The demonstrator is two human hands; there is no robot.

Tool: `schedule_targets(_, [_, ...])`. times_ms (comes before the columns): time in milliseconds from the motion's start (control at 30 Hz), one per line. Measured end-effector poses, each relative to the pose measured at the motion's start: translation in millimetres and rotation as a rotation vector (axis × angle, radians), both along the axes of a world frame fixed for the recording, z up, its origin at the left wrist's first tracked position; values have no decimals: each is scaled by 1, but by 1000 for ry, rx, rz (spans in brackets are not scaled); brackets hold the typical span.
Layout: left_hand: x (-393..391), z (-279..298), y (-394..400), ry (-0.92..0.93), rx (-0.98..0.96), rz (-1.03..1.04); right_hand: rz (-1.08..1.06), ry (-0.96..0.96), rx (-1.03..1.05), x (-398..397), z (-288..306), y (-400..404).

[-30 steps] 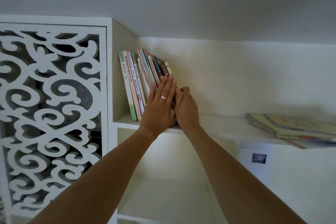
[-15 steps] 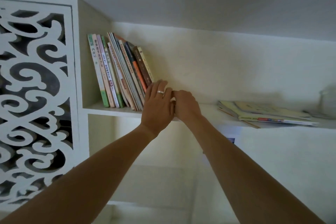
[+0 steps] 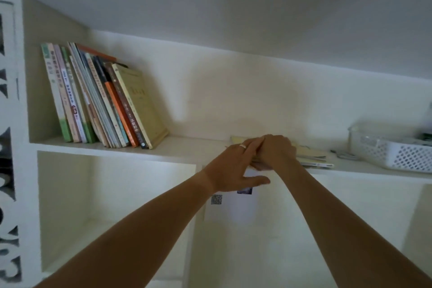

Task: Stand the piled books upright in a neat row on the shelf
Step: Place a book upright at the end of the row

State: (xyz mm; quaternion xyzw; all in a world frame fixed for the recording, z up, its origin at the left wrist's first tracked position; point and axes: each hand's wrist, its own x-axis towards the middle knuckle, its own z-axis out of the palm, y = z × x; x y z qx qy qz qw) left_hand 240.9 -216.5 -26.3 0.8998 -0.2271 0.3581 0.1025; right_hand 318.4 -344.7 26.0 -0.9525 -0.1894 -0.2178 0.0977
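Both hands meet at the near left end of the flat pile of books [image 3: 313,158], which lies on the shelf [image 3: 191,147] with its long axis running left to right. The right hand [image 3: 277,151] curls over that end; the left hand [image 3: 230,170] lays straight fingers on top, thumb spread below the shelf edge. The standing row of books [image 3: 102,100] leans well apart to the left, so I judge the pile must travel leftward.

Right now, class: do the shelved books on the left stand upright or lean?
Leaning. The row of books tilts, tops toward the left wall.
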Motion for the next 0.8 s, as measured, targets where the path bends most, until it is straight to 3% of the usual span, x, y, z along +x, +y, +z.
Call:
schedule_targets(67, [7, -1, -8, 58, -8, 30, 20, -57, 45, 3, 0, -8])
schedule_targets(233, [24, 2, -3, -19, 13, 216, 65, -127, 60, 5, -2, -1])
schedule_targets(467, [-4, 26, 41, 10, 129, 144, 306, 20, 188, -15, 8, 22])
schedule_targets(600, [-27, 30, 80, 102, 142, 163, 441, 62, 83, -36, 15, 52])
schedule_targets(800, [-54, 34, 124, 180, -17, 255, 637, 350, -44, -55, 26, 77])
